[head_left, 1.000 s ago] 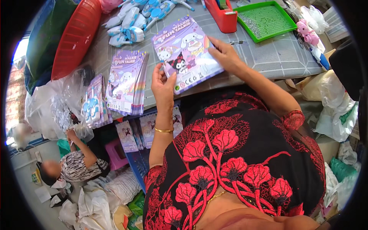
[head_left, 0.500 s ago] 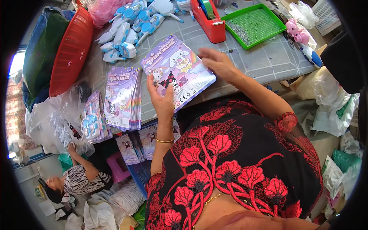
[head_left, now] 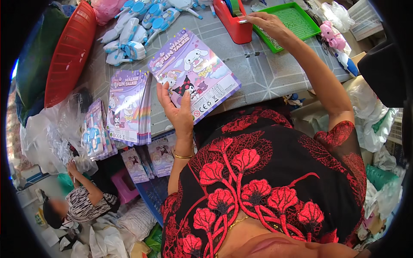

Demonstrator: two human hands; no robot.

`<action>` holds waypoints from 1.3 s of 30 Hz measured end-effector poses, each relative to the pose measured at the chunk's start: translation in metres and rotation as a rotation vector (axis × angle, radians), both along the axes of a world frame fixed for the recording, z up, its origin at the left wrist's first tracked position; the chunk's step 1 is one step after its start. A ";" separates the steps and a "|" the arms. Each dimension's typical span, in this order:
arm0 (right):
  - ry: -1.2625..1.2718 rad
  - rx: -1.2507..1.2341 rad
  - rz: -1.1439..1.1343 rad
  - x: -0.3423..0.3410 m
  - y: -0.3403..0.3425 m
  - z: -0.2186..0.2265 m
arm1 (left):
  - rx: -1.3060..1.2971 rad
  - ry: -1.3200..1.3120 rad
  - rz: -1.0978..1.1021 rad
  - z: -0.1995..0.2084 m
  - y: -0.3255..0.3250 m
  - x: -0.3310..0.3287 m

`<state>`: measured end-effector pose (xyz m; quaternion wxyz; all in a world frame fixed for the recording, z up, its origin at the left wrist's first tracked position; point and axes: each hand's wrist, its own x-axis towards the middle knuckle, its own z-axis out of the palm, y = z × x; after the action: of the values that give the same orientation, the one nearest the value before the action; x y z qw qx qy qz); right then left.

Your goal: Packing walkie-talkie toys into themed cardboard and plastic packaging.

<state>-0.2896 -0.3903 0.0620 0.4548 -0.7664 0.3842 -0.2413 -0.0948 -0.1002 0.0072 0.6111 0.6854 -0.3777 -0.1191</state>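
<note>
On my feed I see a grey table (head_left: 262, 81) with white grid lines, a pink plastic stool (head_left: 124, 185) near its left end, bright light (head_left: 16, 69) farther left.

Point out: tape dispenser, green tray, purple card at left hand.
Tape dispenser (head_left: 239, 32), head view, red body front.
Green tray (head_left: 308, 16), head view, right rim.
Purple card (head_left: 197, 74), head view, printed middle.

Passable table (head_left: 266, 73): right of card (head_left: 200, 71)
Stack (head_left: 129, 105): blocks card's left
Toys (head_left: 131, 32): block above-left
Tape dispenser (head_left: 237, 32): blocks above-right

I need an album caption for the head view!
Left hand on purple card, right hand at red tape dispenser.
</note>
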 end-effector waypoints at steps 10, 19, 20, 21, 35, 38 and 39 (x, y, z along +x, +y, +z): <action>-0.022 0.000 -0.080 0.006 -0.024 0.002 | -0.048 0.042 0.035 0.004 -0.006 -0.008; 0.035 0.169 -0.231 -0.004 0.000 0.035 | -0.129 0.121 0.040 0.005 -0.014 -0.016; -0.005 0.218 -0.237 -0.009 0.000 0.035 | -0.137 0.125 0.033 0.006 -0.016 -0.016; -0.046 0.267 -0.243 -0.013 0.000 0.035 | -0.137 0.131 0.029 0.007 -0.016 -0.017; -0.400 0.577 -0.249 -0.012 0.035 -0.003 | -0.312 0.496 -0.063 0.008 -0.016 -0.021; -0.542 0.612 -0.252 -0.004 0.035 -0.020 | -0.291 0.536 -0.021 0.020 -0.018 -0.016; -0.511 0.589 -0.284 -0.002 0.035 -0.024 | -0.288 0.535 -0.020 0.019 -0.020 -0.012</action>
<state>-0.2920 -0.3550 0.0379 0.6975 -0.4583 0.4135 -0.3640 -0.1072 -0.1199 0.0266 0.7785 0.5322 -0.2231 -0.2468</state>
